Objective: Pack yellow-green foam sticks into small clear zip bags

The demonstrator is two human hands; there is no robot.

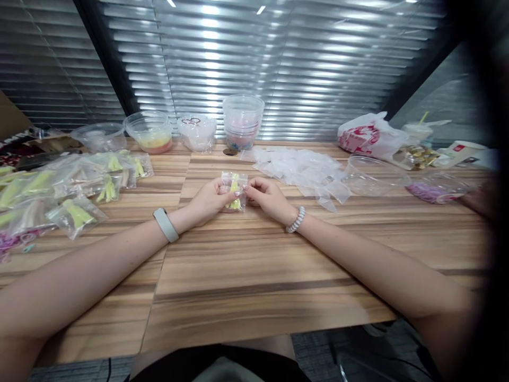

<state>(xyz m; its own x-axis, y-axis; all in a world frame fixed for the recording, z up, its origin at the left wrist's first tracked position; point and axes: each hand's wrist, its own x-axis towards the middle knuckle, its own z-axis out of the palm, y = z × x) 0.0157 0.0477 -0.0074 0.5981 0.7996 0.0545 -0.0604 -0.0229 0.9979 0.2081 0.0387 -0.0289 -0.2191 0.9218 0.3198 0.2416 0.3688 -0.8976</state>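
Observation:
Over the middle of the wooden table, a small clear plastic bag (234, 185) with a yellow bundle of strands inside is held between both hands. My left hand (209, 201) pinches its left side, the thumb lying across the front. At its right edge, my right hand (268, 197) grips the plastic between thumb and fingers. The exact kind of the yellow contents is too small to make out. Off to the left lies a heap of similar filled bags (77, 212), with yellow and beige contents. To the right of my hands spreads a pile of flat clear bags (302, 170).
Clear plastic tubs (148, 132) and a stack of clear cups (243, 122) line the back by the blinds. A white and red carrier bag (368, 135) stands back right, near a clear container (374, 178) and purple strands (427, 192). The table's front edge is close to my lap.

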